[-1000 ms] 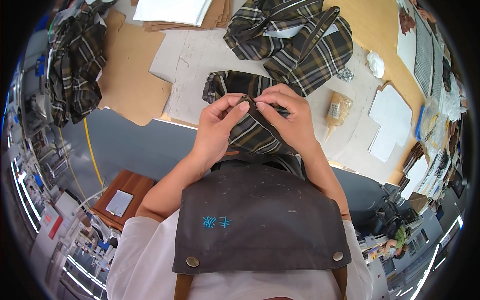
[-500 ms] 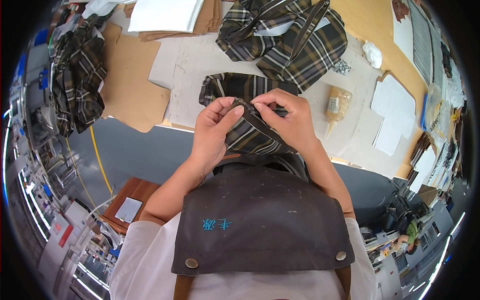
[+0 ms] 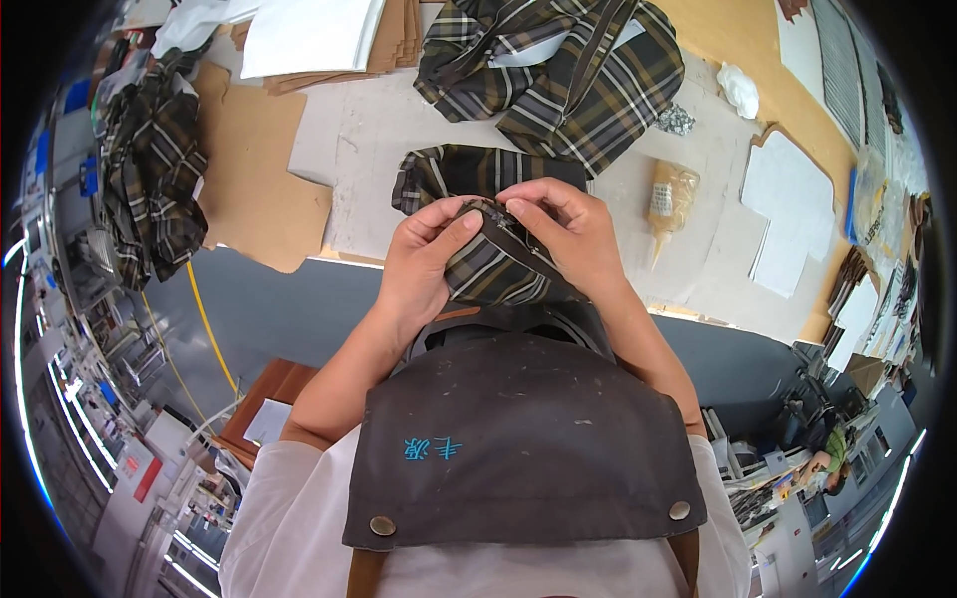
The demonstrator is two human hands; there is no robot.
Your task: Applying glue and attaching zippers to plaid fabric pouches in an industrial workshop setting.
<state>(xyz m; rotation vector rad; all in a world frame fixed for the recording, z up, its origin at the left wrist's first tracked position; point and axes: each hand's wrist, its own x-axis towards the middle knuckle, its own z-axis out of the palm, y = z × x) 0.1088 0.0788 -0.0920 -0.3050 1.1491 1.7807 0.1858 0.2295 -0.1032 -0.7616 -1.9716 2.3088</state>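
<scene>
Plaid fabric piece [image 3: 488,269]: left hand [image 3: 424,264] and right hand [image 3: 563,234] are both pinching its folded edge closed. Working best with thumbs close together, keeping the fold even.

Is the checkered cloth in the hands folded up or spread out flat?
Folded. The plaid fabric piece is bunched and doubled over, its top edge pinched between the left hand and right hand, not lying flat on the worktable.

Both forearms rise from the lower edge, bent at the elbows, and meet at chest height. Left hand [image 3: 424,261] and right hand [image 3: 563,234] face each other, fingers curled, thumbs and fingertips pinched close together.
</scene>
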